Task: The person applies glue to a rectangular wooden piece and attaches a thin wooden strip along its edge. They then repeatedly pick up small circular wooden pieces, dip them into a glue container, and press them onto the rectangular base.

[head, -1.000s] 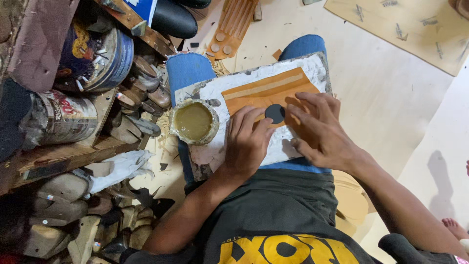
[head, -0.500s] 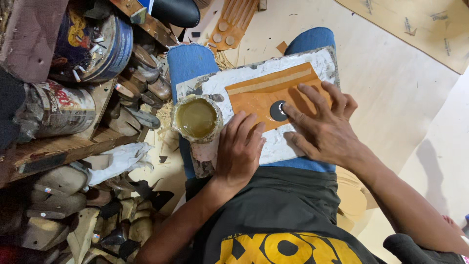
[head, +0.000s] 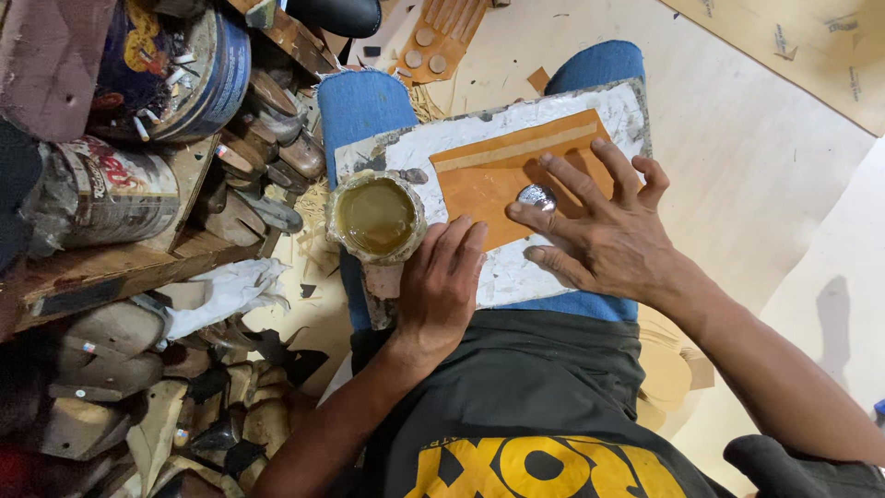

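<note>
On the person's lap, the right hand (head: 613, 235) lies flat with fingers spread over an orange leather sheet (head: 502, 175), gripping nothing; its index fingertip touches a small round shiny metal piece (head: 536, 196) that sits on the sheet's near right part. Just left of it, the left hand (head: 442, 281) rests palm down, fingers loosely extended and holding nothing, its fingertips reaching the near edge of the orange sheet and its thumb side close beside an open can of yellowish glue (head: 375, 219). Sheet and can both sit on a white, stained work board (head: 553, 267) laid across the person's blue-trousered knees (head: 364, 101). Farther off, on the pale floor beyond the knees, lies a tan cut-out strip with round holes (head: 441, 37), and a large tan sheet (head: 811, 46) shows at the far right. To the left, a wooden shelf (head: 111, 267) carries worn tin cans (head: 106, 194), with a white crumpled rag (head: 226, 290) hanging at its near edge and a heap of wooden shoe lasts (head: 120, 369) below, near the left corner.
</note>
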